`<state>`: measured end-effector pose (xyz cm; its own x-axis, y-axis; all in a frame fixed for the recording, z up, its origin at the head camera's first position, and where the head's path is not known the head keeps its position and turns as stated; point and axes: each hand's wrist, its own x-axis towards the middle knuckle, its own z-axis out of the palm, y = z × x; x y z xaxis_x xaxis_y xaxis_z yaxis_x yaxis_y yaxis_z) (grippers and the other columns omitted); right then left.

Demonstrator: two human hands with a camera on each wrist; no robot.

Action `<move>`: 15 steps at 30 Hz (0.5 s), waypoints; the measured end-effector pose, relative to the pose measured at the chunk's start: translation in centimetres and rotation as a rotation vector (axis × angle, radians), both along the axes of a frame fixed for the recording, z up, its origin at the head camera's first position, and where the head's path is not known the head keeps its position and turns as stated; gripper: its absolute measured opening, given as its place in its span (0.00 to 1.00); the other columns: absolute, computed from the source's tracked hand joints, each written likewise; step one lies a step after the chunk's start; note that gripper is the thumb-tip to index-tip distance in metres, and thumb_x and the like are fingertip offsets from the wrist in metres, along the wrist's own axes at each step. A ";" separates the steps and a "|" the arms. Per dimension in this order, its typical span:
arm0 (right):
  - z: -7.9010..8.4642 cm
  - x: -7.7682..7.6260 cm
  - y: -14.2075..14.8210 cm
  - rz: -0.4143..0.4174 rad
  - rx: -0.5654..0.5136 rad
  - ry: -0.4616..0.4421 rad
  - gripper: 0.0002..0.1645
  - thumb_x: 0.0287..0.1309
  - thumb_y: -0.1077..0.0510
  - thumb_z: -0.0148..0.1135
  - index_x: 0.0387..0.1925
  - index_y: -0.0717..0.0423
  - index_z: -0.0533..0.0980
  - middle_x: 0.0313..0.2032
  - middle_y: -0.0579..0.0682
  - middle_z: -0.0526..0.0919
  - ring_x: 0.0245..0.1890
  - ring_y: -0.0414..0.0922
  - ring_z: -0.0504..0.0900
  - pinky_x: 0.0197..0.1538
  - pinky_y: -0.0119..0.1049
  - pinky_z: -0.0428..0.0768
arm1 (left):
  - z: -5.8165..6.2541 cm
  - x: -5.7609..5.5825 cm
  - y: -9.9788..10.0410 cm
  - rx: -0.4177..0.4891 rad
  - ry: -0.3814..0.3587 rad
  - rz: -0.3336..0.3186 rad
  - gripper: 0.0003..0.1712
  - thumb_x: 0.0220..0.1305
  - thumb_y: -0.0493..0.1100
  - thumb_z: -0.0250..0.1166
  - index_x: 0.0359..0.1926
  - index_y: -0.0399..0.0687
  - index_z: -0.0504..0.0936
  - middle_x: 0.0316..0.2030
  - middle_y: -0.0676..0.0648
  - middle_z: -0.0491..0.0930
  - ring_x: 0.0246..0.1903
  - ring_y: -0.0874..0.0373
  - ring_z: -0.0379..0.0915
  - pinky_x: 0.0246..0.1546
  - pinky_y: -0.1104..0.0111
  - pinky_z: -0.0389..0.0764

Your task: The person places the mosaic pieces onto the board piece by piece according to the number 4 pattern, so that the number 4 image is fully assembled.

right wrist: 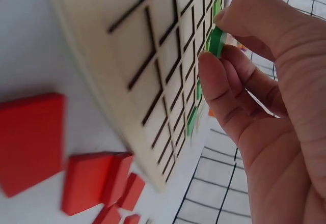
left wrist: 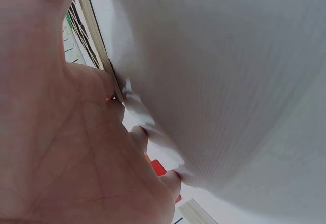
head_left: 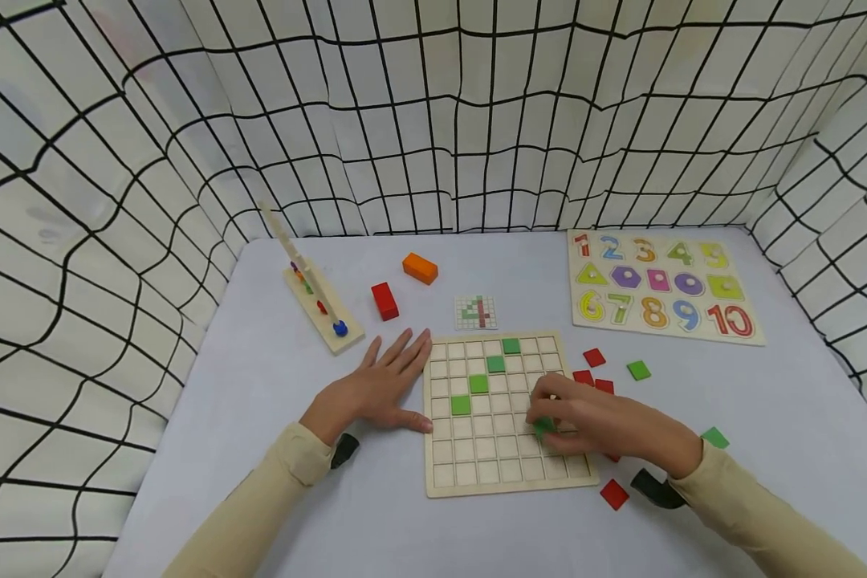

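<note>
2 sleeves [head_left: 773, 506] cut off below, grid board [right wrist: 104, 79] cropped above (right wrist view), nearest red tile [right wrist: 31, 142] there blurred

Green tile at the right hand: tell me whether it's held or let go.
Held: the right hand pinches the green tile in the right wrist view. Whether it touches the grid board, I cannot tell.

Downward head, close wrist views share the board [head_left: 486, 425].

Soft, bright, even light fills the head view, leaving faint shadows on the white cloth-covered bench [head_left: 376, 526] beside the beige fabric sleeves [head_left: 249, 506]. Broad grey shadow dims the left wrist view; in the right, the pale wooden grid board [right wrist: 109, 63] and closest flat red square tile [right wrist: 30, 145] blur nearest the lens.
</note>
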<state>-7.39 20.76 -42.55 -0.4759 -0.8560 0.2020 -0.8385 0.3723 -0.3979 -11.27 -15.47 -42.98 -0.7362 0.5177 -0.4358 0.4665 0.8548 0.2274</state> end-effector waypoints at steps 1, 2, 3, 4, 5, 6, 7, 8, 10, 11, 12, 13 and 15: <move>0.1 -0.1 -0.3 0.003 0.011 0.004 0.12 0.59 0.62 0.79 0.43 0.50 0.85 0.44 0.44 0.78 0.44 0.35 0.76 0.44 0.19 0.81 | 0.1 0.0 0.0 0.000 -0.002 0.000 0.76 0.61 0.79 0.67 0.88 0.48 0.33 0.89 0.48 0.28 0.88 0.43 0.20 0.84 0.35 0.28; 0.2 -0.3 -0.7 0.008 0.022 0.010 0.12 0.59 0.61 0.79 0.43 0.50 0.85 0.44 0.45 0.78 0.43 0.35 0.76 0.43 0.19 0.81 | 0.2 0.1 0.0 0.003 -0.004 0.001 0.76 0.61 0.79 0.67 0.88 0.47 0.33 0.89 0.48 0.29 0.88 0.43 0.20 0.84 0.35 0.28; 0.3 -0.4 -1.0 0.012 0.036 0.018 0.12 0.59 0.61 0.78 0.43 0.49 0.85 0.44 0.45 0.78 0.43 0.35 0.76 0.43 0.18 0.80 | 0.3 0.1 0.0 0.004 -0.006 0.001 0.75 0.61 0.78 0.68 0.88 0.47 0.33 0.89 0.48 0.29 0.88 0.43 0.20 0.84 0.35 0.28; 0.3 -0.6 -1.4 0.018 0.046 0.019 0.11 0.60 0.61 0.78 0.43 0.49 0.85 0.44 0.45 0.78 0.43 0.35 0.76 0.42 0.18 0.80 | 0.3 0.1 0.0 0.002 -0.007 0.001 0.75 0.61 0.78 0.68 0.88 0.47 0.33 0.89 0.48 0.29 0.88 0.43 0.20 0.84 0.35 0.28; 0.2 -0.7 -1.8 0.025 0.054 0.021 0.10 0.60 0.61 0.77 0.42 0.49 0.85 0.44 0.45 0.78 0.43 0.35 0.76 0.42 0.18 0.79 | 0.3 0.1 0.0 0.000 -0.009 0.001 0.75 0.61 0.78 0.68 0.88 0.47 0.33 0.89 0.48 0.28 0.88 0.43 0.20 0.84 0.35 0.28; 0.2 -0.8 -2.3 0.033 0.057 0.029 0.10 0.61 0.60 0.77 0.42 0.48 0.85 0.44 0.45 0.78 0.43 0.36 0.76 0.43 0.18 0.80 | 0.4 0.1 0.0 -0.001 -0.010 0.001 0.75 0.61 0.78 0.68 0.88 0.48 0.33 0.89 0.48 0.28 0.88 0.43 0.20 0.84 0.35 0.28; 0.1 -0.9 -2.7 0.041 0.057 0.034 0.10 0.61 0.60 0.77 0.42 0.48 0.85 0.44 0.45 0.78 0.43 0.36 0.76 0.43 0.18 0.80 | 0.4 0.0 0.0 -0.001 -0.010 0.001 0.75 0.61 0.78 0.68 0.88 0.48 0.33 0.89 0.48 0.28 0.88 0.43 0.20 0.84 0.35 0.28; 0.0 -1.0 -3.2 0.046 0.052 0.038 0.09 0.61 0.60 0.76 0.42 0.48 0.85 0.45 0.45 0.78 0.44 0.36 0.76 0.44 0.18 0.80 | 0.4 0.0 0.0 -0.001 -0.011 0.001 0.75 0.61 0.78 0.68 0.88 0.48 0.33 0.89 0.48 0.28 0.88 0.43 0.20 0.84 0.35 0.27; -0.3 -1.1 -4.2 0.056 0.026 0.054 0.09 0.61 0.60 0.77 0.41 0.49 0.84 0.45 0.46 0.78 0.45 0.37 0.77 0.46 0.20 0.81 | 0.4 0.1 0.1 -0.002 -0.010 0.000 0.75 0.61 0.78 0.67 0.88 0.48 0.34 0.89 0.48 0.28 0.88 0.43 0.20 0.84 0.35 0.28; -0.4 -1.1 -4.7 0.055 0.009 0.060 0.09 0.61 0.61 0.78 0.41 0.49 0.84 0.45 0.46 0.78 0.45 0.38 0.77 0.46 0.20 0.81 | 0.4 0.1 0.1 -0.001 -0.011 0.001 0.75 0.61 0.78 0.67 0.88 0.48 0.34 0.89 0.48 0.28 0.88 0.43 0.20 0.84 0.35 0.28; -0.5 -1.0 -5.3 0.053 -0.014 0.065 0.10 0.60 0.61 0.78 0.41 0.50 0.84 0.45 0.47 0.78 0.45 0.38 0.77 0.46 0.21 0.82 | 0.3 0.1 0.1 0.000 -0.011 0.001 0.75 0.61 0.78 0.67 0.88 0.48 0.34 0.89 0.48 0.28 0.88 0.43 0.20 0.84 0.35 0.28; -0.7 -1.0 -5.8 0.050 -0.034 0.074 0.10 0.60 0.62 0.78 0.40 0.51 0.84 0.45 0.48 0.78 0.45 0.39 0.76 0.46 0.22 0.82 | 0.3 0.1 0.1 0.000 -0.011 0.002 0.75 0.61 0.79 0.67 0.88 0.48 0.34 0.88 0.48 0.28 0.88 0.43 0.20 0.84 0.35 0.28; -0.9 -0.9 -6.9 0.041 -0.073 0.090 0.10 0.58 0.63 0.78 0.39 0.52 0.84 0.45 0.49 0.78 0.45 0.40 0.76 0.45 0.23 0.81 | 0.3 0.2 0.1 -0.003 -0.010 0.003 0.75 0.61 0.79 0.67 0.88 0.48 0.33 0.88 0.48 0.28 0.88 0.44 0.19 0.84 0.35 0.28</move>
